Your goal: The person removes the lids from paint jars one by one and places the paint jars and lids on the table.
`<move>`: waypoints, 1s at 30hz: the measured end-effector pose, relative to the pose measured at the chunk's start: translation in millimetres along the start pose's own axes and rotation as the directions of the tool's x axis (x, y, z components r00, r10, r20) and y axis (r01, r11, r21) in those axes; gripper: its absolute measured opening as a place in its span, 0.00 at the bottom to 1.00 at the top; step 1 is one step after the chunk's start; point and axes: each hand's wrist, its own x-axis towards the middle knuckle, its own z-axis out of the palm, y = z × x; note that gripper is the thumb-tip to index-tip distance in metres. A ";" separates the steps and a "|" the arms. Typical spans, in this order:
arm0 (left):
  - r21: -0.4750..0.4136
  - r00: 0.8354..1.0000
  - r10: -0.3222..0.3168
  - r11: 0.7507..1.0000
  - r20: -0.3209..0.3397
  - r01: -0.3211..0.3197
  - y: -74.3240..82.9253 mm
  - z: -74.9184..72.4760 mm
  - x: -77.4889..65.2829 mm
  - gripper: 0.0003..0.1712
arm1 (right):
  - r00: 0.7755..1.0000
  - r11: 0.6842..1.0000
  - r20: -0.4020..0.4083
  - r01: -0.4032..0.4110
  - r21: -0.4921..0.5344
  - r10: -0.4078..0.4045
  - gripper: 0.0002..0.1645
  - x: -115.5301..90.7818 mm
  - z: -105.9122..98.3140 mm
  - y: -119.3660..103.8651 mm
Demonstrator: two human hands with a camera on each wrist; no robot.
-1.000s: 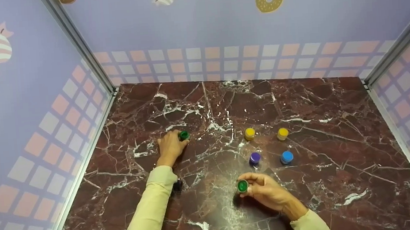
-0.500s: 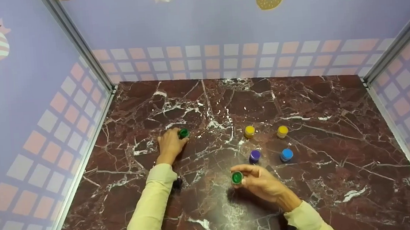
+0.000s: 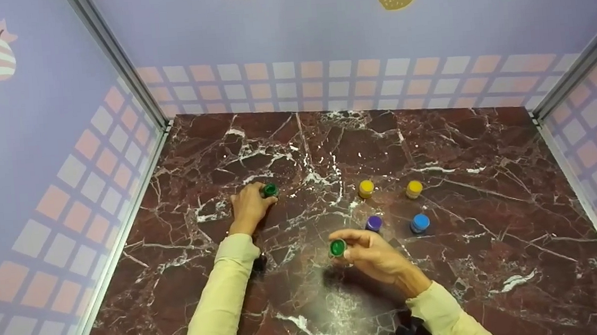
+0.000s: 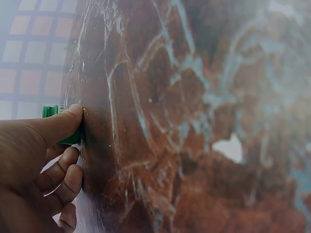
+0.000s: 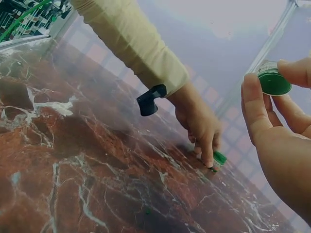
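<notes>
My left hand [image 3: 249,207] holds a small green paint jar [image 3: 269,190] down at the tabletop, left of the middle. Its top shows a dark green opening, and in the left wrist view the thumb lies along the jar's side [image 4: 72,138]. Raised above the table, nearer to me, my right hand [image 3: 376,256] pinches a round green lid [image 3: 338,247] between thumb and fingers. The lid's green inner face is turned up toward the head view; in the right wrist view the lid [image 5: 274,83] shows a pale rim.
Two yellow-topped jars [image 3: 366,189], a purple-topped jar [image 3: 374,223] and a blue-topped jar [image 3: 420,223] stand right of the middle. Patterned walls [image 3: 287,24] close in the dark red marbled table [image 3: 477,276] at the back and both sides.
My right hand has moved forward and slightly left with the lid. The left hand stays at the same spot with the jar; the head view has shifted a little.
</notes>
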 end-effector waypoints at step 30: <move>-0.017 1.000 -0.007 1.000 0.000 0.007 -0.4 -1.3 0.1 0.26 | 0.902 0.985 -0.422 0.013 -0.175 -0.087 0.25 117.3 21.3 -11.4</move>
